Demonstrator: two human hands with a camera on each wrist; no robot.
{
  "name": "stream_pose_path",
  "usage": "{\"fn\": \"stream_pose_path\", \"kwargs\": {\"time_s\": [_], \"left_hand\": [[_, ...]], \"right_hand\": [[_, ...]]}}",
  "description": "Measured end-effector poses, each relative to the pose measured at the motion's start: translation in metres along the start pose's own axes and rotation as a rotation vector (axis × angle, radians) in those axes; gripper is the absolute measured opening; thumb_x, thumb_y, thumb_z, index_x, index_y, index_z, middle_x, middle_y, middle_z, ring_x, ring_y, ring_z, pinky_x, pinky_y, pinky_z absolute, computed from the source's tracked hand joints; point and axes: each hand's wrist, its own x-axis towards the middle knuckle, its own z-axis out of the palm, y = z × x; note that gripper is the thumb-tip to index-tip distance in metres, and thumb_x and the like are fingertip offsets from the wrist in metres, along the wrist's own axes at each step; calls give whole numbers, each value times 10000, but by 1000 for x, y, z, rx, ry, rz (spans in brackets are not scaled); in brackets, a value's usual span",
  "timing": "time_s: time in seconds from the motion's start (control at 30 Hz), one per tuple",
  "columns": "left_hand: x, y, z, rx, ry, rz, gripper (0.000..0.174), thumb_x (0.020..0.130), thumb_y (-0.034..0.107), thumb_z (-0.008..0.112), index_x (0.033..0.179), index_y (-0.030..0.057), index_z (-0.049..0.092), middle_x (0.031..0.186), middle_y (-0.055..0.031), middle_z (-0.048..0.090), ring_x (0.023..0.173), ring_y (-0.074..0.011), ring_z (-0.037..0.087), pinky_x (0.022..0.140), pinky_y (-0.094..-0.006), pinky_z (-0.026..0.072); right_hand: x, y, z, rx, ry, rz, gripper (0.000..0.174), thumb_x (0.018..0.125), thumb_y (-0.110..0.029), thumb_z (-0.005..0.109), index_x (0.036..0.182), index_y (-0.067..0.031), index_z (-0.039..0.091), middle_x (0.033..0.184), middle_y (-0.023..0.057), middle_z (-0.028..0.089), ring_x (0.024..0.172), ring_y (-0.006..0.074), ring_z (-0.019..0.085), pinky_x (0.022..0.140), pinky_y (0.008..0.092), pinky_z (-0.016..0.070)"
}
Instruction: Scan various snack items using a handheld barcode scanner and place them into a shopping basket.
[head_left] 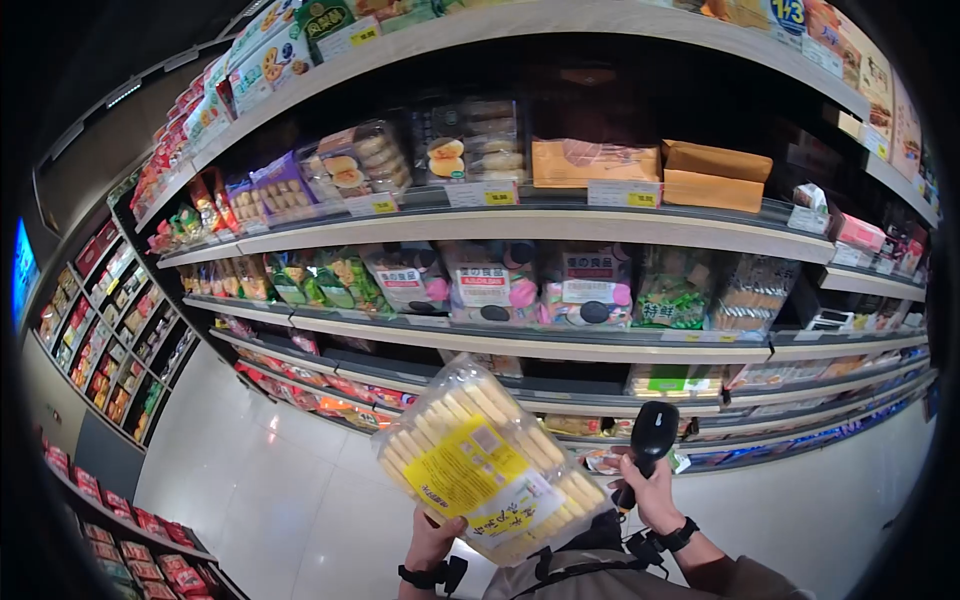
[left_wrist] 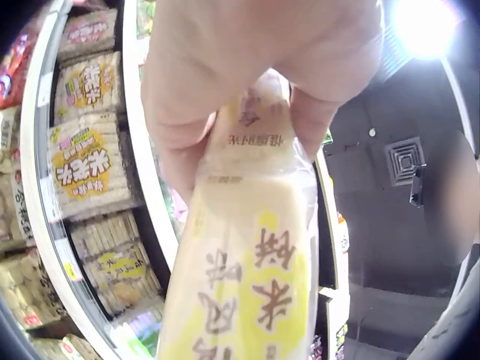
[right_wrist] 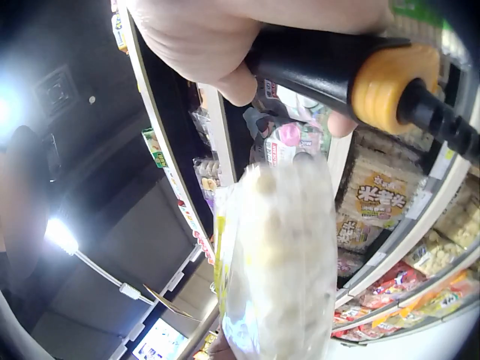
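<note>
My left hand [head_left: 432, 540] grips a large clear pack of rice crackers [head_left: 490, 470] with a yellow label by its lower left corner. The pack is tilted in front of the shelves. Seen close in the left wrist view, fingers and thumb pinch the end of the pack [left_wrist: 247, 225]. To the right of it, my right hand [head_left: 652, 492] holds a black handheld barcode scanner [head_left: 655, 430] with its head upward. In the right wrist view, the fingers wrap around the scanner's black handle [right_wrist: 307, 67], which ends in a yellow collar and a coiled cord [right_wrist: 442, 127].
Stocked shelves stand ahead, with boxed pastries [head_left: 475, 145], an orange-brown carton [head_left: 715, 178] and bagged sweets [head_left: 490, 285]. More rice cracker packs [left_wrist: 90, 172] lie on lower shelves. A pale tiled floor [head_left: 250, 470] runs left, beside a low shelf of red packets [head_left: 150, 525].
</note>
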Motion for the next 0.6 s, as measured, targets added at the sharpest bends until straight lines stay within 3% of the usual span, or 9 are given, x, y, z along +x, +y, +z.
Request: {"fn": "stream_pose_path", "kwargs": {"time_s": [0.07, 0.13, 0.2, 0.23, 0.27, 0.33, 0.37, 0.5, 0.6], "left_hand": [[-1, 8, -8, 91, -88, -50, 575, 715, 193, 846, 1166, -22, 561, 1044, -84, 673, 893, -184, 651, 795, -317, 534], [3, 13, -17, 155, -160, -62, 558, 725, 209, 841, 1160, -14, 571, 1048, -76, 677, 890, -163, 649, 793, -307, 531], [4, 15, -17, 355, -240, -86, 576, 745, 225, 826, 1199, 0, 551, 1055, -67, 673, 891, -151, 645, 795, -303, 532], [3, 22, -18, 419, -255, -205, 593, 774, 213, 801, 1254, 12, 517, 1078, -62, 658, 948, -139, 617, 850, -303, 500], [4, 24, -11, 411, -251, -209, 593, 774, 213, 801, 1254, 12, 517, 1078, -62, 658, 948, -139, 617, 850, -303, 500], [10, 28, 4, 395, -365, -267, 596, 799, 183, 773, 1291, 9, 486, 1099, -55, 641, 999, -127, 579, 895, -296, 458], [12, 30, 7, 406, -349, -302, 544, 824, 131, 734, 1292, 2, 487, 1123, -52, 629, 1034, -125, 554, 919, -289, 427], [16, -29, -43, 429, -405, -350, 495, 836, 103, 715, 1275, 8, 506, 1127, -55, 650, 1021, -121, 572, 903, -294, 451], [1, -77, -72, 538, -411, -568, 533, 817, 126, 750, 1289, 22, 526, 1146, -64, 642, 1047, -131, 570, 926, -306, 446]], "right_hand": [[7, -10, -4, -90, -57, -63, 314, 910, -107, 639, 1176, -24, 492, 1121, 110, 612, 1036, 219, 642, 648, 282, 557], [14, -20, 4, -21, -136, -135, 465, 893, -156, 675, 1264, -5, 437, 1181, 144, 596, 1066, 254, 635, 637, 277, 541], [19, -30, 10, -54, -248, -147, 573, 867, -208, 713, 1305, -6, 404, 1216, 144, 586, 1095, 277, 623, 624, 275, 531], [20, -39, 20, 6, -270, -177, 598, 843, -243, 742, 1292, -4, 428, 1247, 143, 575, 1000, 230, 649, 616, 275, 522], [21, -41, 23, 66, -316, -160, 563, 822, -213, 762, 1256, -3, 472, 1227, 141, 592, 836, 142, 634, 608, 259, 512], [22, -51, 25, -132, -378, -66, 554, 774, -148, 781, 1229, 19, 513, 1139, 129, 624, 736, 91, 598, 561, 230, 500], [25, -42, 23, -296, -356, -58, 493, 718, -21, 798, 1147, 21, 561, 986, 99, 651, 665, 83, 589, 528, 222, 479], [15, -28, 16, -396, -334, 207, 312, 677, 2, 814, 930, 23, 631, 791, 52, 660, 607, 79, 587, 488, 222, 468], [2, -4, 2, -233, -246, 320, 355, 670, 59, 789, 969, 33, 598, 789, 73, 660, 627, 101, 611, 502, 234, 479]]}}
